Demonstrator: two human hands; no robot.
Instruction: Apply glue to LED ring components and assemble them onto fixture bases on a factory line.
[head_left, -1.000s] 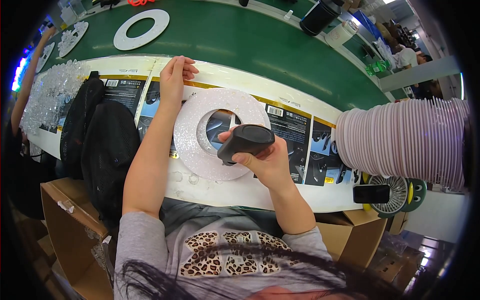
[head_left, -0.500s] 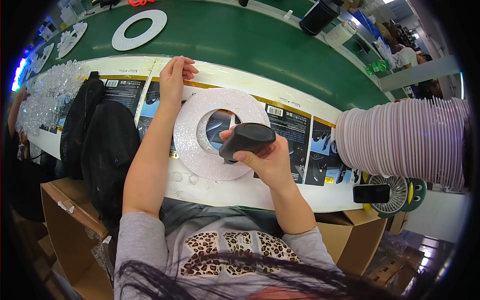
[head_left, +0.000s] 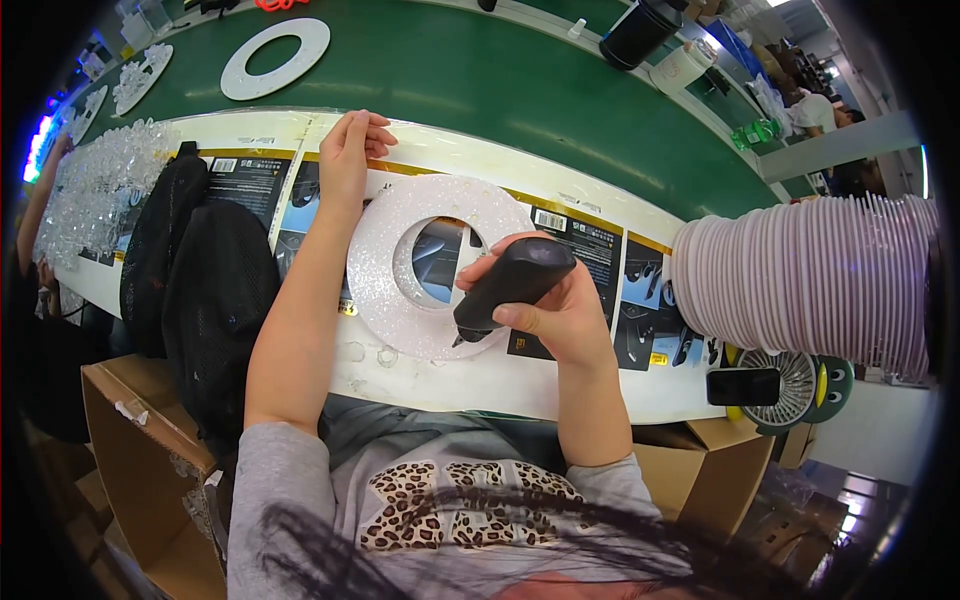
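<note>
A white glittery ring [head_left: 388, 290] lies flat on the table in front of me. My right hand [head_left: 560, 310] is wrapped round a black squeeze bottle [head_left: 520, 280], held tilted over the ring's right side. Its narrow nozzle points down and left, close to the ring's near edge; whether it touches cannot be told. Just beyond the ring's far left edge rests my left hand [head_left: 355, 142], fingers loosely bent and nothing visible in them. My left forearm runs along the ring's left side.
A long stack of pale rings [head_left: 790, 280] lies at the right, near a phone [head_left: 743, 387] and small fan [head_left: 790, 390]. Clear crystal pieces [head_left: 100, 190] and black mesh bags [head_left: 215, 310] are left. Another white ring [head_left: 318, 40] lies on the green surface [head_left: 450, 75]. Someone's arm shows far left.
My right hand has moved right, turning the bottle so that its nozzle now shows near the ring's near edge. My left hand and the ring stay nearly in place.
</note>
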